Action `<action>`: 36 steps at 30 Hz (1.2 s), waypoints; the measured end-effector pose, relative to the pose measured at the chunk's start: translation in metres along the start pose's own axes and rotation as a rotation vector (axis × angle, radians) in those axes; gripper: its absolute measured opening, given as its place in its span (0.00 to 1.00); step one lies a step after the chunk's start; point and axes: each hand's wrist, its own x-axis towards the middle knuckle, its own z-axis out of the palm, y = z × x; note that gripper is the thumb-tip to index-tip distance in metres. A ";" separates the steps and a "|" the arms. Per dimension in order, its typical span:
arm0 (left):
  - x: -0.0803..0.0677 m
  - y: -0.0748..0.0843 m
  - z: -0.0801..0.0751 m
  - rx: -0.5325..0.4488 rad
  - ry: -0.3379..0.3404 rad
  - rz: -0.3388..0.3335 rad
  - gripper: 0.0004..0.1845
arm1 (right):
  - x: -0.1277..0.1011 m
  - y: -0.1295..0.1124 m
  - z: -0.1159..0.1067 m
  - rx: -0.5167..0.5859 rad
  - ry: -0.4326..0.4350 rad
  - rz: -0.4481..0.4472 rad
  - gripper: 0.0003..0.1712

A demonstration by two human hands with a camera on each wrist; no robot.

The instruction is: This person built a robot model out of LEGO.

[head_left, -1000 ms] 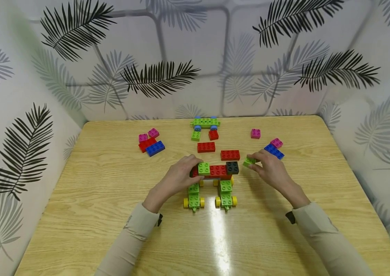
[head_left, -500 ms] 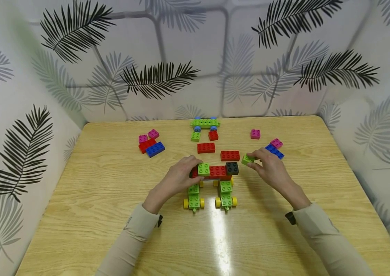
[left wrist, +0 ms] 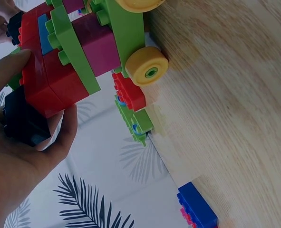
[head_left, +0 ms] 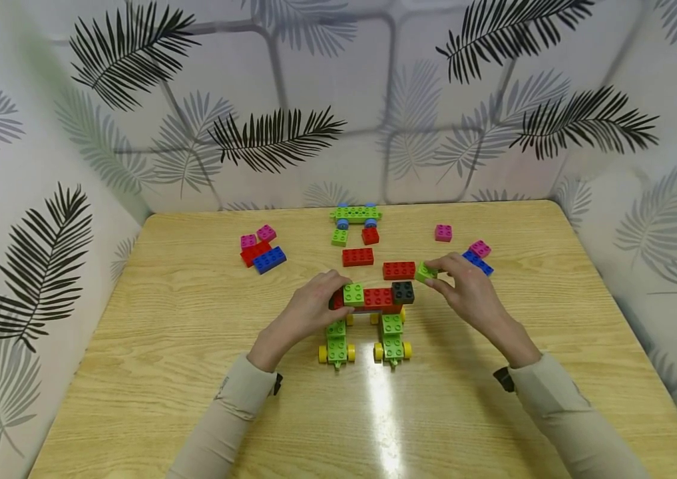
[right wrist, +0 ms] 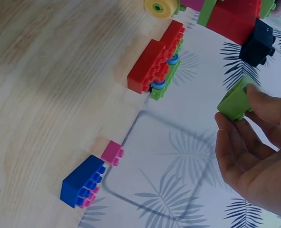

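Brick vehicle being gripped at the table centre, no writing legible.
Left hand is clasping the wheeled model, its top row running left-right; right hand is pinching 1 green brick just beside its black end.

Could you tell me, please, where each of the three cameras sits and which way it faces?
Head: worn high, looking forward and down at the wooden table; both sleeved forearms show, left hand gripping the brick model, right hand pinching a small green brick.
Left wrist: beside the left palm, facing the model's red end and a yellow wheel; thumb and palm show.
Right wrist: beside the right hand, facing the pinched brick; fingers show.
Shared: all three views see the model.
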 end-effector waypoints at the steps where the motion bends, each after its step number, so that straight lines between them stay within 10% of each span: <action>1: 0.000 0.000 0.000 -0.001 0.000 0.000 0.24 | 0.000 -0.002 -0.001 0.007 0.007 -0.007 0.16; 36: -0.001 0.000 0.000 -0.012 0.012 0.003 0.23 | 0.009 -0.043 -0.001 0.068 0.026 -0.170 0.16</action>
